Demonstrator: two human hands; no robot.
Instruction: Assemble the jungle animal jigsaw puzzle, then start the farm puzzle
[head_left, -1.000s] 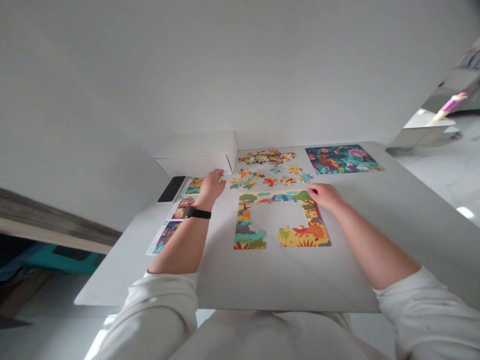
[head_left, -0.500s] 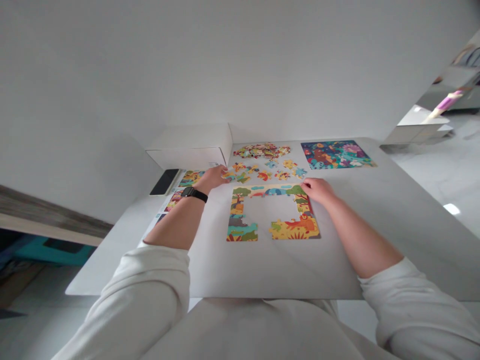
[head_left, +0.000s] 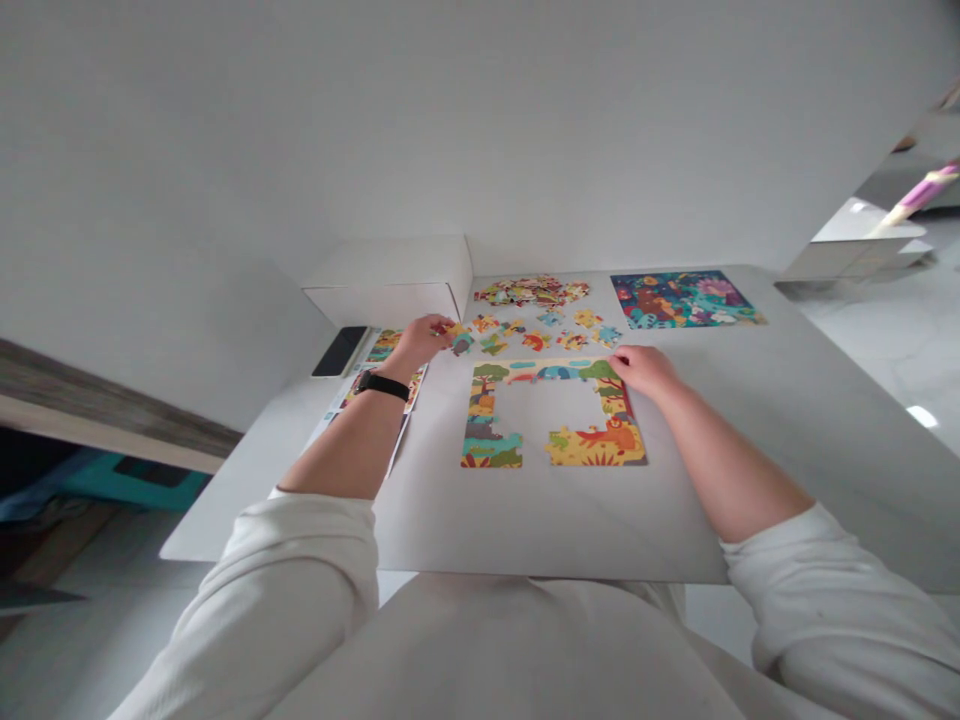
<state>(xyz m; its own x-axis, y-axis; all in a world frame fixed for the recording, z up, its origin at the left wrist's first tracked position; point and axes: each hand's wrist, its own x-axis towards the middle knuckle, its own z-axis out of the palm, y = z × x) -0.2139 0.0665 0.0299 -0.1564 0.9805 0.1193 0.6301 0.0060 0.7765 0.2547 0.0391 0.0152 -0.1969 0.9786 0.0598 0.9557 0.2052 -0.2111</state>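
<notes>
From the head camera, the person's left hand (head_left: 420, 343) reaches over the far part of a pale grey surface (head_left: 562, 530), a black watch (head_left: 381, 385) on its wrist. Its fingers (head_left: 441, 326) are pinched closed on a small jigsaw piece (head_left: 445, 328), right beside the loose jigsaw pieces (head_left: 534, 340) scattered in a loose row. The right hand (head_left: 645, 370) lies flat, its fingers (head_left: 622, 358) relaxed and gripping nothing, touching the top right corner of a partly built jigsaw border (head_left: 480, 420). That border lies on the surface nearest the person, an open frame of jungle scenes with a bare middle and a gap along its near side. Beyond the loose pieces sits a heaped pile of jigsaw pieces (head_left: 530, 291), and to its right lies a finished jigsaw picture (head_left: 686, 300) in blues and greens. A white box (head_left: 386, 282) stands at the far left corner, with a black phone (head_left: 341, 351) lying near it. A printed sheet (head_left: 384, 345) of puzzle pictures runs under the left forearm, partly hidden
</notes>
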